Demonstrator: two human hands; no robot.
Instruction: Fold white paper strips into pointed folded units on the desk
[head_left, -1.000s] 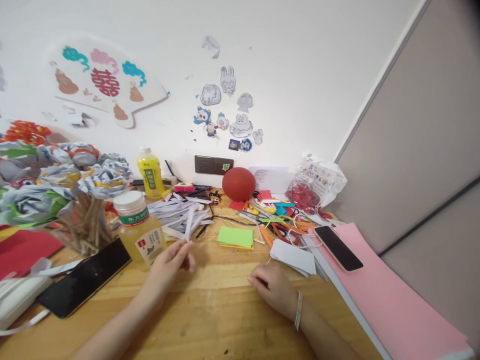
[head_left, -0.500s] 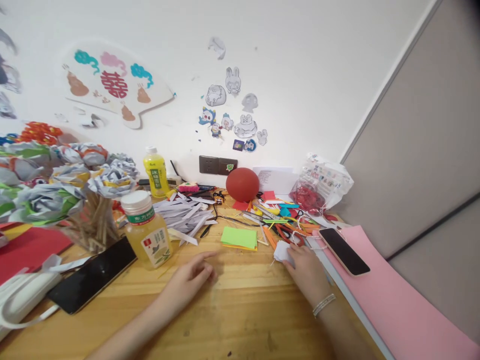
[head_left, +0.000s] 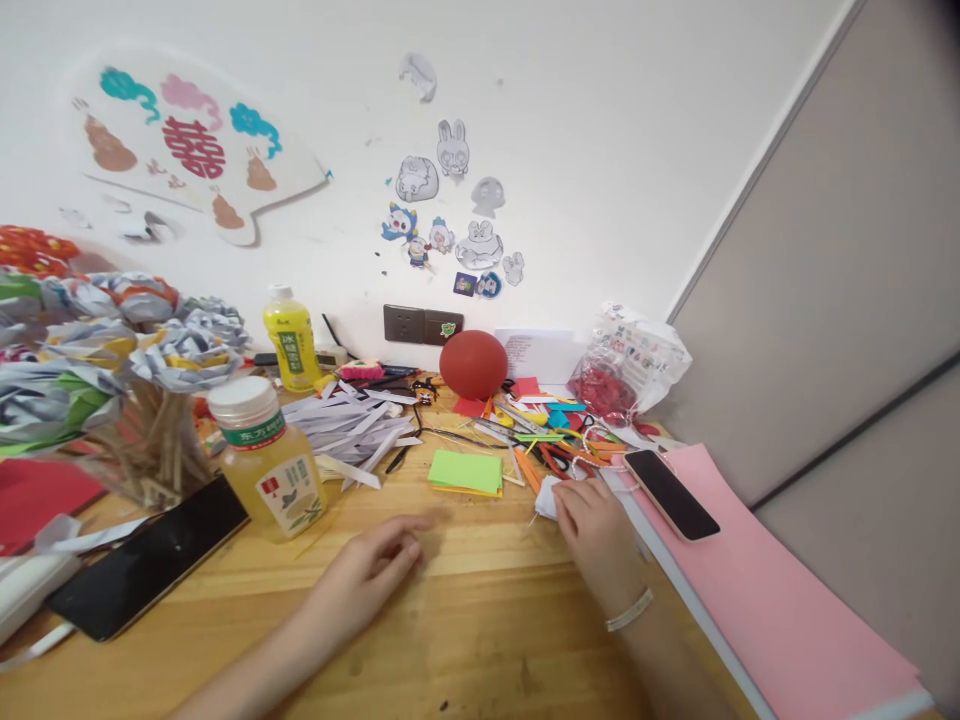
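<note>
My right hand [head_left: 598, 530], with a bracelet at the wrist, bends its fingers and thumb together over a small stack of white paper [head_left: 547, 499], which lies on the table at the edge of the clutter. Those fingers cover the stack's right part. My left hand [head_left: 381, 562] holds nothing; its index finger is stretched out and the thumb stands apart, low over the wooden table. Between the hands and farther back sits a pile of green paper slips [head_left: 466, 470], with orange-yellow ones beneath.
A juice bottle [head_left: 271, 470] and a black phone [head_left: 146, 560] are on the left, near paper flowers [head_left: 184, 355]. White paper strips [head_left: 352, 425], a red balloon [head_left: 474, 365] and scissors [head_left: 551, 455] lie behind. Another phone [head_left: 673, 495] rests on pink paper [head_left: 780, 590].
The view has shifted so the scene sits farther left. My right fingers have curled in more, covering more of the white paper. My left hand has hardly changed.
</note>
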